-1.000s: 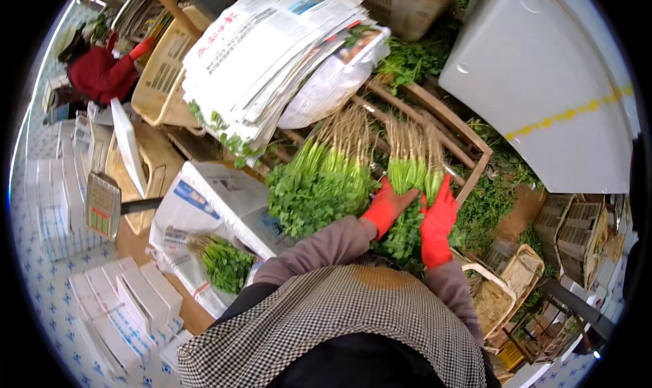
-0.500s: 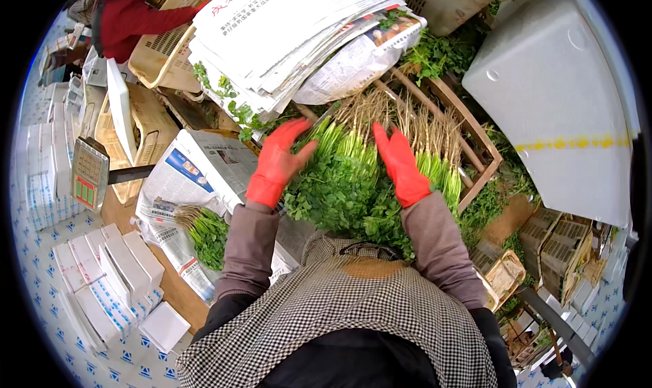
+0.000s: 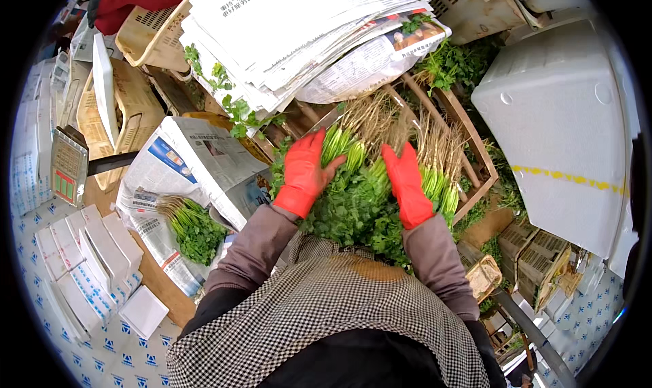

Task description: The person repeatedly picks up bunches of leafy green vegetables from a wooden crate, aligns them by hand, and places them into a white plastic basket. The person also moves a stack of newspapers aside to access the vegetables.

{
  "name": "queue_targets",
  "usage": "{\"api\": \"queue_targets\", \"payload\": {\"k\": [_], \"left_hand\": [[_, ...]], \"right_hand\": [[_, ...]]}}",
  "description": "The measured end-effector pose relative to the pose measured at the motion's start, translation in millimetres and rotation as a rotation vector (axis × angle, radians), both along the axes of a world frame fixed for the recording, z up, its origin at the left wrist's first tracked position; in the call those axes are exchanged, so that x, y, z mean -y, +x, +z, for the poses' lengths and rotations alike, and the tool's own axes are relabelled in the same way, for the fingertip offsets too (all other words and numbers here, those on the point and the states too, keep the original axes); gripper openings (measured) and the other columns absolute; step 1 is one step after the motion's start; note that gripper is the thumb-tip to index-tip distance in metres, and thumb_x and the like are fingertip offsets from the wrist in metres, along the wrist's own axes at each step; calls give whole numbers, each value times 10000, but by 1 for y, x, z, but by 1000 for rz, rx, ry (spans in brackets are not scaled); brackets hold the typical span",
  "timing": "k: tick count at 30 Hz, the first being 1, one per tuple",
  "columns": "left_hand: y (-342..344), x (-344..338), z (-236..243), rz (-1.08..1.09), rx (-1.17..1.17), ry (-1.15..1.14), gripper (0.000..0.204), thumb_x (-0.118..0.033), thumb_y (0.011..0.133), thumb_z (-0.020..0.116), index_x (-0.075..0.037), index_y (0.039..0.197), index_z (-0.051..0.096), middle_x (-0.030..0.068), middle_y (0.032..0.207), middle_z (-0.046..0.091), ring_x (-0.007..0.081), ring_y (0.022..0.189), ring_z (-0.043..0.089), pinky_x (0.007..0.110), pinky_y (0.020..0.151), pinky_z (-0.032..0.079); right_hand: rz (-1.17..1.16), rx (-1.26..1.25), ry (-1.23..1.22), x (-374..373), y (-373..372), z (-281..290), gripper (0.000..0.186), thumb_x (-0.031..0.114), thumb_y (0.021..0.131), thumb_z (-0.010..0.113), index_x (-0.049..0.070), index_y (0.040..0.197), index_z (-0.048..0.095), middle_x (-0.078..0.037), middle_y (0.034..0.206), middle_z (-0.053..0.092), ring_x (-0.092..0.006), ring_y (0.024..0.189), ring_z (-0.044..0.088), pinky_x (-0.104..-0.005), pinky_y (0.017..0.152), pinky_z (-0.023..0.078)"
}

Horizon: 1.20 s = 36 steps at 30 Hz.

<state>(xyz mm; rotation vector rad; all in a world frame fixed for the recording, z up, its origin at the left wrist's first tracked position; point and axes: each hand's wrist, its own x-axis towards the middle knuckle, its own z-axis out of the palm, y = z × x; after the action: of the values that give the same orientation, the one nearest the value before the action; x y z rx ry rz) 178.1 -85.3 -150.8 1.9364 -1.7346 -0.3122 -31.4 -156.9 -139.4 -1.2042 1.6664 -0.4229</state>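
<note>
My left hand, in a red rubber glove, lies against the left side of a pile of leafy coriander-like herbs. Its fingers touch the green stems, with the thumb held apart. My right hand, gloved alike, rests along the right side of the same pile with its fingers stretched out and slightly apart. Pale roots point away from me and the leaves lie toward my apron. The herbs sit on a brown slatted frame. A smaller herb bunch lies on newspaper to the left.
A thick newspaper stack covers the far side. A large white foam box stands at right. Plastic crates, a scale display and white boxes are at left. A person in a red sleeve is at far left.
My left hand has moved inward and nearer, onto the stems. My right hand has come slightly nearer along the pile. The whole view has shifted a little.
</note>
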Motion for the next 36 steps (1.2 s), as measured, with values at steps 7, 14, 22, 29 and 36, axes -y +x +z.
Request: {"api": "queue_targets", "payload": {"k": [7, 14, 22, 29, 36], "left_hand": [[-9, -5, 14, -37, -230, 347, 817, -420, 803, 756, 20, 1405, 421, 255, 1237, 591, 405, 1095, 591, 437, 918, 482], [5, 14, 5, -155, -404, 456, 742, -485, 834, 709, -24, 1369, 480, 284, 1258, 576, 413, 1164, 568, 437, 977, 468], [26, -21, 19, -212, -243, 459, 764, -486, 854, 689, -13, 1397, 433, 252, 1172, 631, 402, 1076, 617, 452, 897, 492], [-75, -54, 16, 81, -928, 371, 873, -354, 754, 837, 10, 1416, 400, 177, 1269, 607, 261, 1158, 600, 381, 994, 457], [-77, -39, 10, 202, -540, 394, 1010, -436, 660, 871, 32, 1415, 391, 266, 1295, 568, 379, 1199, 566, 409, 999, 458]], "right_hand": [[-43, 245, 128, 9, 22, 1, 864, 404, 842, 735, -80, 1443, 345, -246, 1420, 468, -347, 1324, 450, -381, 1090, 354], [-85, -40, -125, -5, 11, 4, 743, 309, 882, 712, -78, 1417, 370, -282, 1367, 500, -399, 1256, 495, -419, 1054, 390], [205, -192, -229, -90, -9, 67, 838, 368, 898, 666, -95, 1466, 259, -334, 1257, 545, -395, 1070, 609, -419, 894, 494], [198, -406, -512, -129, -23, 27, 807, 306, 878, 666, -125, 1440, 279, -347, 1265, 525, -439, 1066, 589, -436, 885, 507], [229, -308, -492, -125, -57, 62, 488, 190, 854, 673, 72, 1317, 575, -236, 1310, 568, -396, 1086, 608, -424, 935, 497]]}}
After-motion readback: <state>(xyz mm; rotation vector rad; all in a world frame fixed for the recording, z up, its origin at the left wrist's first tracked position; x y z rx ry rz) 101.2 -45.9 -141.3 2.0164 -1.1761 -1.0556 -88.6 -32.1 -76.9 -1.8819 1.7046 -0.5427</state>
